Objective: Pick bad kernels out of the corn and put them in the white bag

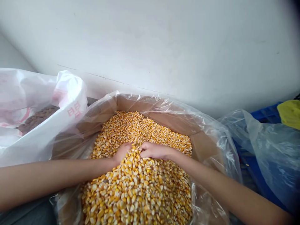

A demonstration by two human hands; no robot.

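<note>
Yellow and white corn kernels [138, 190] fill a cardboard box [206, 143] lined with clear plastic [222, 134]. Near the middle of the heap, my left hand [122, 152] is partly sunk in the kernels, its fingers mostly covered. Just to its right is my right hand [153, 150], with curled fingers pressed around some kernels at the top of the mound. A small gap with kernels in it separates the two hands.
On the left stands a white plastic sack [70, 103] with red print, holding brown material [38, 118]. At the right are a blue crate [267, 114], more clear plastic [276, 150] and a yellow-green item [290, 114]. A pale wall [150, 47] rises behind the box.
</note>
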